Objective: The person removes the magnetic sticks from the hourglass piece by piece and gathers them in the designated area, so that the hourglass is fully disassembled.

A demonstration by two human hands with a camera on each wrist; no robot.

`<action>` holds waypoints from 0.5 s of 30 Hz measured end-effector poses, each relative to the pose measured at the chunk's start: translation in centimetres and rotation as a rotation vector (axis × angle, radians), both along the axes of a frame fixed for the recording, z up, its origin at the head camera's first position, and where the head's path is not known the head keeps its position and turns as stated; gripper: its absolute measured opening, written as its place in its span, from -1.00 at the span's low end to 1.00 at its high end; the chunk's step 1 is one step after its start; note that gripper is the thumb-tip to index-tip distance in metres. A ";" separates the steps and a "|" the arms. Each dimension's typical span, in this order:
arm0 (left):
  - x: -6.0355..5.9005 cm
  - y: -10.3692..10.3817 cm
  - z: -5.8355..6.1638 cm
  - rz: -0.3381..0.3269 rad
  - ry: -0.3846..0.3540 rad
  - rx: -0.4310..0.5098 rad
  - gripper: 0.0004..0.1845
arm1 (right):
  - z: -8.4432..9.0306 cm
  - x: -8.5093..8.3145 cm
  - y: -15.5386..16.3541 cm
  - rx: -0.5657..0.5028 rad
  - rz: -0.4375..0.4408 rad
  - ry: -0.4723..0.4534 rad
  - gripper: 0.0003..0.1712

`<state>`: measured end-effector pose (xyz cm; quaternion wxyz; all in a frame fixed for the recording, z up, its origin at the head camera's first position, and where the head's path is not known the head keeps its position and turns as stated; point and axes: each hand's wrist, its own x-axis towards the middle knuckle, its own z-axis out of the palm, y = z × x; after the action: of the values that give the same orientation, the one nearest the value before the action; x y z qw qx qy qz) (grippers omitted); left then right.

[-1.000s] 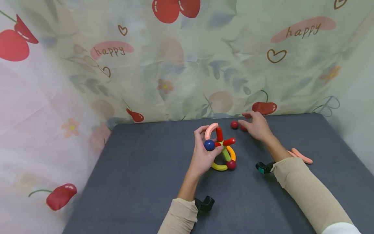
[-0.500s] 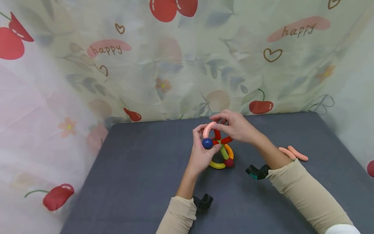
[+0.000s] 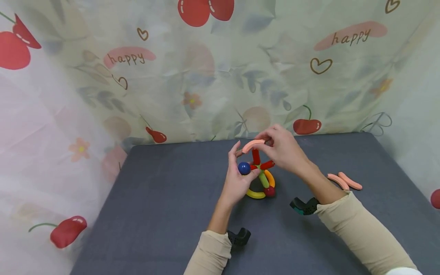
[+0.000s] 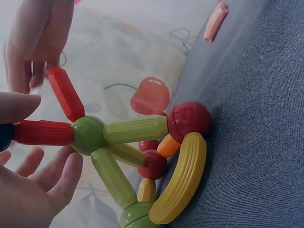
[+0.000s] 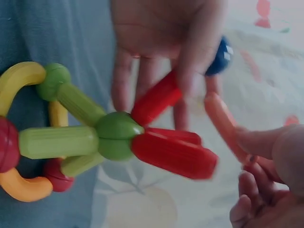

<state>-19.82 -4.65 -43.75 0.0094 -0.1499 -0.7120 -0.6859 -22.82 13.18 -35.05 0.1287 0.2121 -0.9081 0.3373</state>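
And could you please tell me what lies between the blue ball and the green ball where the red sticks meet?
One red stick lies between the blue ball and that green ball, as the left wrist view shows.

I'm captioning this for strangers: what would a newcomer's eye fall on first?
Probably the bright rod-and-ball structure on the dark table, its red rods sticking out and the left hand gripping it beside a blue ball. Next, perhaps, the pink curved rod pinched in the right hand near the structure's top; then the red cherries printed on the pale backdrop.
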 end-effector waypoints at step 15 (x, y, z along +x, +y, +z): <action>0.3 0.0 0.3 0.200 0.116 -0.150 -0.27 | -6.4 2.8 16.5 -0.033 -0.471 -0.151 -0.41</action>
<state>-19.55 -4.63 -43.45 0.1078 -0.1178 -0.7708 -0.6167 -19.98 29.66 -41.44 0.1392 -0.0331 -0.9339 0.3277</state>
